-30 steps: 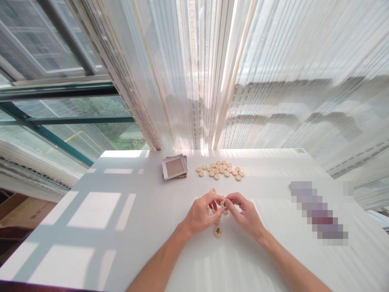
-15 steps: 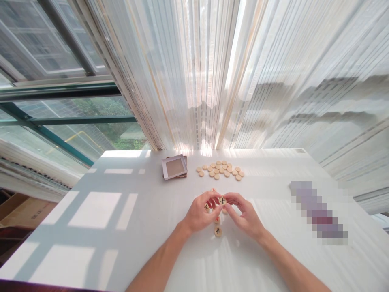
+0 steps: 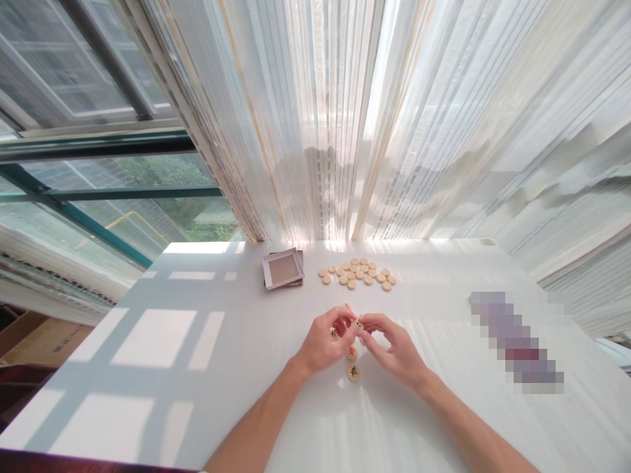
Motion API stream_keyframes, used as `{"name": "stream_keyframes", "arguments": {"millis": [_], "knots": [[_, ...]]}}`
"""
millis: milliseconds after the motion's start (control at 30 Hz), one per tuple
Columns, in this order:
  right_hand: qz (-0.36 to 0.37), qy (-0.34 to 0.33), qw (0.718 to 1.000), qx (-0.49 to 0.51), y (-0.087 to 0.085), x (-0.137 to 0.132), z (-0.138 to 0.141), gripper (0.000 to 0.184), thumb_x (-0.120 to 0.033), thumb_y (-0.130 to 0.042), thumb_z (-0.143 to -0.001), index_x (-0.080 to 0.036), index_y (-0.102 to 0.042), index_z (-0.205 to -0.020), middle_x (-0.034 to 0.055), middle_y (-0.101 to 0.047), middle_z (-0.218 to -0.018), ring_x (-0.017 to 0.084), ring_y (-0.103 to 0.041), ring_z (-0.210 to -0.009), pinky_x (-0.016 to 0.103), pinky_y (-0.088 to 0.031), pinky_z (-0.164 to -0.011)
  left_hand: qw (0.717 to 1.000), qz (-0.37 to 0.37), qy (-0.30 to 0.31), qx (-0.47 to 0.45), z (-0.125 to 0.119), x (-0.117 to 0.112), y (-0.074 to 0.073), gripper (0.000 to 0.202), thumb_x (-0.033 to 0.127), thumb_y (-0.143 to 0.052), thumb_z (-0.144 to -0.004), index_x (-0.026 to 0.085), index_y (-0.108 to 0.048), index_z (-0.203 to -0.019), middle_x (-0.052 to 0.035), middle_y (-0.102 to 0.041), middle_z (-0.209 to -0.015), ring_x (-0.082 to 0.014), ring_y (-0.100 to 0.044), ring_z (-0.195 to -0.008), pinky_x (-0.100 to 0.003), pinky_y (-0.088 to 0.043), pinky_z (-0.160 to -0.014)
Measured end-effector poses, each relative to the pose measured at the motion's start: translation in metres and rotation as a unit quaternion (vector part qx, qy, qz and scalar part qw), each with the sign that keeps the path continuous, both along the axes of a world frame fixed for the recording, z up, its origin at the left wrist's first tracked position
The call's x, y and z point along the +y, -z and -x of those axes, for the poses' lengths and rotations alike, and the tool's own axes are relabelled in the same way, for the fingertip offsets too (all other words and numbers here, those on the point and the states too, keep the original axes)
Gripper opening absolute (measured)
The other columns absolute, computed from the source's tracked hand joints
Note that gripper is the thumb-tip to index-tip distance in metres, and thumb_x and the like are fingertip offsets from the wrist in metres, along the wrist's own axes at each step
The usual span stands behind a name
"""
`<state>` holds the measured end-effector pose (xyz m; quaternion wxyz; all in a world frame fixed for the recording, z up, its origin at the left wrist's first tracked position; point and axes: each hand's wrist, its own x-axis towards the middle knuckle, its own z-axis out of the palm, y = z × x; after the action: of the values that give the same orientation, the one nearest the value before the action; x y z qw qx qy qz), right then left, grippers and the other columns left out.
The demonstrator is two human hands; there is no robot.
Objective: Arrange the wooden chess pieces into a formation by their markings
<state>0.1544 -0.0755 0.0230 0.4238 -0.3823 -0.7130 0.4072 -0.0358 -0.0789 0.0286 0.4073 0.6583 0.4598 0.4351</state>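
A round wooden Chinese chess piece (image 3: 359, 324) with a dark character is pinched between the fingertips of my left hand (image 3: 323, 341) and my right hand (image 3: 397, 348). Fingers of my left hand cover part of its face. Just below lies a piece with a red character (image 3: 351, 353), and nearer to me one with a black character (image 3: 353, 373). Another black-marked piece (image 3: 334, 334) shows through the curl of my left hand, partly covered. Beyond the fingertips a red-marked piece (image 3: 347, 307) is partly visible.
Several pale, blank-looking chess pieces (image 3: 360, 275) lie spread toward the back of the white table (image 3: 236, 394). To their left a shallow open box (image 3: 284, 269) rests on a brown one. A blurred-out object (image 3: 517, 341) is on the right. Sheer curtains (image 3: 320, 131) hang behind the table.
The held piece has turned and shifted slightly left, so its character is now less visible. My right fingertips have moved a little left, and the red-marked piece below shows more fully.
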Motion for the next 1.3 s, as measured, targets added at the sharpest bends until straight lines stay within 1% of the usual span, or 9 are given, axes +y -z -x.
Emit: {"name": "stream_keyframes", "arguments": {"millis": [100, 233, 467, 667, 833, 1000, 1133, 1300], "knots": [[-0.009, -0.017, 1.000, -0.009, -0.0002, -0.0012, 0.0010, 0.019, -0.028, -0.057, -0.096, -0.025, -0.063, -0.114, 0.0069, -0.072, -0.104, 0.021, -0.069, -0.088, 0.037, -0.058, -0.083, 1.000, 0.015, -0.013, 0.010, 0.0010, 0.0004, 0.0025, 0.023, 0.040, -0.064, -0.089, 0.019, -0.066, -0.099, -0.0007, -0.068, -0.077, -0.0118, -0.062, -0.065, -0.021, -0.050, -0.060], [-0.025, -0.025, 0.999, -0.019, -0.0019, -0.0024, 0.0024, 0.019, -0.027, -0.055, -0.097, -0.026, -0.062, -0.114, 0.0059, -0.072, -0.102, 0.021, -0.069, -0.085, 0.037, -0.058, -0.081, 1.000, 0.020, -0.021, 0.007, 0.0009, 0.0004, 0.0031, 0.023, 0.040, -0.066, -0.089, 0.018, -0.068, -0.095, -0.0005, -0.067, -0.072, -0.0122, -0.062, -0.065, -0.022, -0.049, -0.061], [-0.026, -0.022, 0.999, -0.017, -0.0037, -0.0018, 0.0022, 0.020, -0.024, -0.057, -0.096, -0.025, -0.062, -0.115, 0.0052, -0.073, -0.099, 0.019, -0.069, -0.082, 0.036, -0.058, -0.079, 1.000, -0.006, -0.018, -0.008, -0.0010, 0.0003, 0.0021, 0.019, 0.035, -0.060, -0.094, 0.018, -0.068, -0.094, -0.0020, -0.070, -0.077, -0.0124, -0.064, -0.067, -0.023, -0.051, -0.067], [-0.030, -0.003, 0.999, -0.014, -0.0003, -0.0003, 0.0007, 0.020, -0.024, -0.060, -0.094, -0.024, -0.061, -0.114, 0.0060, -0.072, -0.102, 0.018, -0.068, -0.082, 0.035, -0.059, -0.078, 1.000, 0.006, -0.001, -0.016, -0.0002, 0.0008, 0.0018, 0.019, 0.031, -0.055, -0.096, 0.017, -0.067, -0.101, -0.0040, -0.071, -0.085, -0.0135, -0.066, -0.072, -0.025, -0.053, -0.072], [-0.030, 0.006, 1.000, -0.006, 0.0004, 0.0016, -0.0003, 0.021, -0.023, -0.061, -0.094, -0.024, -0.062, -0.115, 0.0068, -0.071, -0.105, 0.019, -0.069, -0.085, 0.035, -0.059, -0.080, 1.000, -0.005, 0.020, -0.020, 0.0006, 0.0003, 0.0010, 0.019, 0.028, -0.057, -0.094, 0.017, -0.065, -0.108, -0.0049, -0.069, -0.089, -0.0148, -0.066, -0.076, -0.027, -0.054, -0.074], [-0.019, 0.012, 1.000, 0.007, -0.0012, 0.0015, -0.0006, 0.021, -0.024, -0.062, -0.093, -0.024, -0.062, -0.114, 0.0061, -0.071, -0.104, 0.019, -0.070, -0.085, 0.035, -0.059, -0.080, 0.999, -0.018, 0.035, -0.022, 0.0007, -0.0012, 0.0009, 0.024, 0.023, -0.061, -0.090, 0.018, -0.062, -0.113, -0.0045, -0.068, -0.094, -0.0134, -0.065, -0.075, -0.027, -0.055, -0.075], [-0.016, 0.015, 1.000, 0.013, -0.0017, 0.0013, -0.0011, 0.021, -0.026, -0.063, -0.093, -0.024, -0.062, -0.113, 0.0057, -0.072, -0.104, 0.019, -0.071, -0.087, 0.034, -0.059, -0.081, 0.999, -0.018, 0.034, -0.018, 0.0000, -0.0013, 0.0011, 0.026, 0.024, -0.065, -0.087, 0.019, -0.061, -0.113, -0.0041, -0.068, -0.095, -0.0130, -0.065, -0.074, -0.027, -0.055, -0.074], [0.002, 0.003, 1.000, 0.018, -0.0008, 0.0023, -0.0031, 0.019, -0.026, -0.058, -0.096, -0.023, -0.062, -0.114, 0.0067, -0.072, -0.105, 0.020, -0.071, -0.093, 0.034, -0.059, -0.084, 0.999, -0.015, 0.032, -0.015, -0.0009, -0.0006, 0.0005, 0.026, 0.026, -0.066, -0.087, 0.019, -0.062, -0.111, -0.0035, -0.068, -0.091, -0.0127, -0.064, -0.073, -0.027, -0.055, -0.073]]}}
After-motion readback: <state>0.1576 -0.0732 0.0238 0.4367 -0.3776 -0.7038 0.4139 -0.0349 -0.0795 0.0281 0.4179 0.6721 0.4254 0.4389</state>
